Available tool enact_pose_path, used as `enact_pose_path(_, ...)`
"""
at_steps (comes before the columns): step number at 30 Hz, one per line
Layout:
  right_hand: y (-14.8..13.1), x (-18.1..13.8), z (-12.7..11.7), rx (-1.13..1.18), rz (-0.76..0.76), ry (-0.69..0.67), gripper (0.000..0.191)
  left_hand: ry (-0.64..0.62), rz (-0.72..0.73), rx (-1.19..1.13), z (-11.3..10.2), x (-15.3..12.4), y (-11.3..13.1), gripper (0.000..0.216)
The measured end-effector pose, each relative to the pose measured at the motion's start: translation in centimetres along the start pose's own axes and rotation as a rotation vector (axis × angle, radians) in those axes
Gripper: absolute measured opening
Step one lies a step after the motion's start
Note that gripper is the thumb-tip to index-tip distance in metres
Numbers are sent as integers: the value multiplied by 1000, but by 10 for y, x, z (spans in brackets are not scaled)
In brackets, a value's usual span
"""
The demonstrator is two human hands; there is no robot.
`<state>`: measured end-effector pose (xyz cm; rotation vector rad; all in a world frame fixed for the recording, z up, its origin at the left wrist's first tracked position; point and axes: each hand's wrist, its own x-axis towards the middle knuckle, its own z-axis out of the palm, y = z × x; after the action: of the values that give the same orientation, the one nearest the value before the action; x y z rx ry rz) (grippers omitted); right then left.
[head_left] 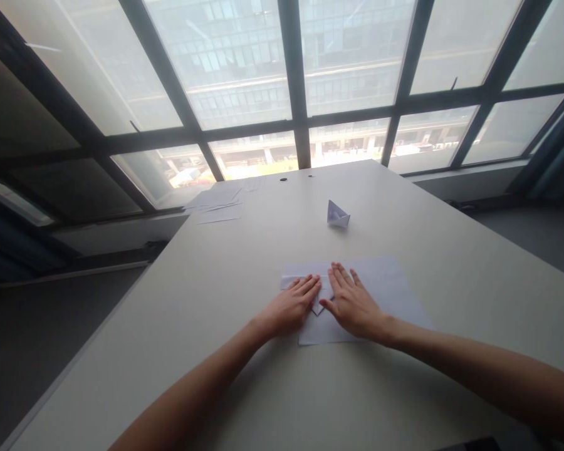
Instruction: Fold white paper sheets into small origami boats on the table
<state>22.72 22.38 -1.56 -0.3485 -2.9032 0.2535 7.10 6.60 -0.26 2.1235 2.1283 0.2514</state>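
Observation:
A folded sheet of paper with a point toward me lies under both hands, on top of flat white paper. My left hand rests flat on the folded sheet's left part, fingers stretched out. Its right part is pressed by my right hand, which also lies flat, thumb held out toward the left hand. Much of the folded sheet is hidden beneath the palms and fingers. Beyond the hands, a folded paper boat stands on the table.
The white table reaches toward the large windows. Loose paper sheets lie at its far left edge. Near the far end is a dark round hole. A dark object shows at the bottom edge.

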Motion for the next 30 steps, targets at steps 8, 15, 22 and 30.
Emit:
enact_pose_path(8, -9, 6, 12, 53, -39, -72, 87, 20, -70, 24, 2, -3, 1, 57)
enact_pose_path(15, -9, 6, 8, 70, -36, -91, 89, 36, -177, 120, 2, -32, -14, 75)
enact_pose_path(22, -10, 7, 5, 86, -22, -136, 89, 200, -332, -124, -7, -50, -29, 50)
enact_pose_path(30, -8, 9, 4, 93, -27, -138, 87, 320, -130, -183, -42, -27, -34, 50)
